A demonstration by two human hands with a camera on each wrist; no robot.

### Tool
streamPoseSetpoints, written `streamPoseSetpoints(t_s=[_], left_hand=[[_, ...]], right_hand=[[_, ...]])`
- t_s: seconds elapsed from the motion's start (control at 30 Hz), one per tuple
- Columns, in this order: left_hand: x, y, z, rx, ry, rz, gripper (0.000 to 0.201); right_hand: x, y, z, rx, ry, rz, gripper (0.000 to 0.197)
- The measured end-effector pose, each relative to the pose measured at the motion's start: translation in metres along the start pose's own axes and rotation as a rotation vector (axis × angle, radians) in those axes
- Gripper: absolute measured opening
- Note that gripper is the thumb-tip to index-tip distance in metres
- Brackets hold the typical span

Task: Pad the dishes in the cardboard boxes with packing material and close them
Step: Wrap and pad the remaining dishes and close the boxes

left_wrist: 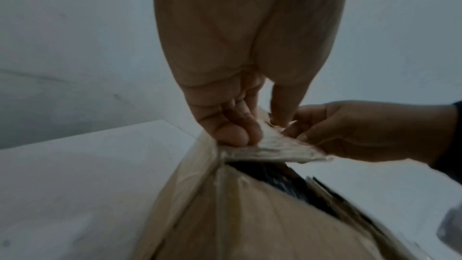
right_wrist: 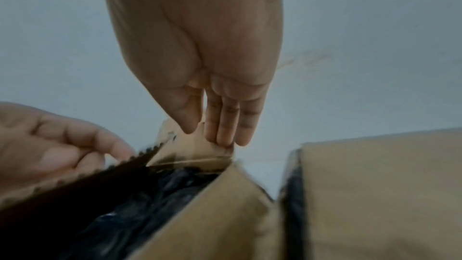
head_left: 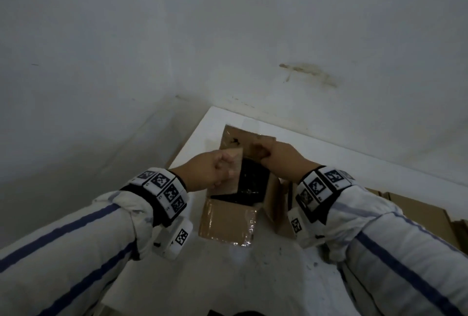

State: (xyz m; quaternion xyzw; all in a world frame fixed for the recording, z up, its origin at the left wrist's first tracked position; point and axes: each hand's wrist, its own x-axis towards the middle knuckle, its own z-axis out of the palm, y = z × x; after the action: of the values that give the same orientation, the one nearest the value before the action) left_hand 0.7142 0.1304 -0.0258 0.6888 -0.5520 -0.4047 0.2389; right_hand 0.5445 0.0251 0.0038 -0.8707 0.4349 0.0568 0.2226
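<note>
At the far left corner of the white desk stands the open box with black padding inside, the left hand pinching its left flap, the right hand gripping the far flap.

The box is matt brown cardboard with glossy clear tape; black crinkled plastic inside it; the bench beneath is smooth white.

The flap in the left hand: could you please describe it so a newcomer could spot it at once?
On the white table stands an open cardboard box with black material inside. The left flap, pinched by the left hand, is raised over the opening, whereas the taped near flap lies folded outward.
</note>
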Motion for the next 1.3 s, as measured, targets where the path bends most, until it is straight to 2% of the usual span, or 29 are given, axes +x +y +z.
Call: streamPoseSetpoints(t_s=[0.07, 0.13, 0.33, 0.63, 0.8, 0.97, 1.0, 1.1, 1.13, 1.2, 1.27, 1.3], left_hand=[[0.01, 0.003, 0.009, 0.294, -0.001, 0.003, 0.042], [0.016, 0.006, 0.015, 0.395, 0.0, 0.002, 0.046], [0.018, 0.008, 0.018, 0.45, -0.022, -0.016, 0.049], [0.014, 0.004, 0.016, 0.504, -0.018, -0.082, 0.055], [0.011, 0.002, 0.011, 0.496, -0.01, -0.086, 0.055], [0.011, 0.006, 0.017, 0.524, -0.047, -0.046, 0.056], [0.012, 0.006, 0.019, 0.535, -0.051, -0.035, 0.056], [0.012, 0.007, 0.018, 0.535, -0.055, -0.004, 0.053], [0.011, 0.006, 0.016, 0.523, -0.049, 0.007, 0.052], [0.007, 0.003, 0.009, 0.484, -0.043, 0.022, 0.048], [0.0, -0.004, 0.001, 0.472, -0.079, 0.038, 0.047], [-0.005, -0.007, -0.003, 0.487, -0.122, 0.044, 0.049]], right_hand=[[-0.005, 0.012, -0.001, -0.031, -0.047, 0.062, 0.058], [-0.009, 0.02, 0.006, -0.019, -0.084, 0.097, 0.054], [-0.013, 0.02, 0.029, -0.055, -0.05, 0.179, 0.035], [0.001, 0.017, 0.012, 0.008, -0.14, 0.131, 0.019], [0.002, 0.013, 0.0, 0.162, -0.155, 0.08, 0.016], [-0.005, 0.001, -0.027, -0.046, -0.248, 0.15, 0.028], [-0.005, 0.0, -0.03, 0.029, -0.229, 0.163, 0.025], [-0.004, -0.004, -0.033, 0.5, -0.165, 0.241, 0.006], [-0.003, -0.004, -0.032, 0.61, -0.149, 0.244, 0.006], [-0.002, -0.006, -0.025, 0.658, -0.136, 0.202, 0.007], [-0.002, -0.006, -0.016, 0.491, -0.109, 0.114, 0.027], [-0.003, -0.006, -0.012, 0.327, -0.118, 0.064, 0.035]])
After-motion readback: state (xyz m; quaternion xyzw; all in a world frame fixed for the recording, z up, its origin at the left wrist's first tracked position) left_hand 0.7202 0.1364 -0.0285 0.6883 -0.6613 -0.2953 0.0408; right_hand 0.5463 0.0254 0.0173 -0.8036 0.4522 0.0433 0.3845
